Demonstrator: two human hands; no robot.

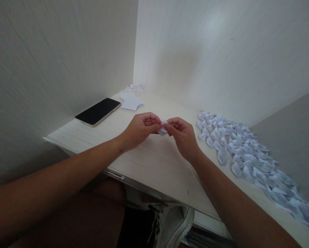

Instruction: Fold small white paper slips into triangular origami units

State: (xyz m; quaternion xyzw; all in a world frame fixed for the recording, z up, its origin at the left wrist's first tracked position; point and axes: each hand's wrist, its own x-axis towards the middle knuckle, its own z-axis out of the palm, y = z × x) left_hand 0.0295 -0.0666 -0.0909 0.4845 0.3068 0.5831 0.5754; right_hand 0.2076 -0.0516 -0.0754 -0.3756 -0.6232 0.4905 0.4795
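A small folded white paper piece (pixel 163 130) is held between both hands above the middle of the desk. My left hand (pixel 143 128) pinches its left side with thumb and fingers. On its right side, my right hand (pixel 180 135) grips it the same way. The fingertips of the two hands nearly meet and cover part of the paper. Many small folded white papers (pixel 243 153) lie in a dense spread along the desk's right side, beyond my right hand. A few flat white sheets (pixel 131 101) lie overlapping farther back, left of centre.
A dark-screened phone (pixel 99 111) lies on the left of the white desk (pixel 154 168). Small paper scraps (pixel 137 88) sit in the back corner. Walls border the desk at left and back. An open drawer (pixel 208 227) shows below the front edge.
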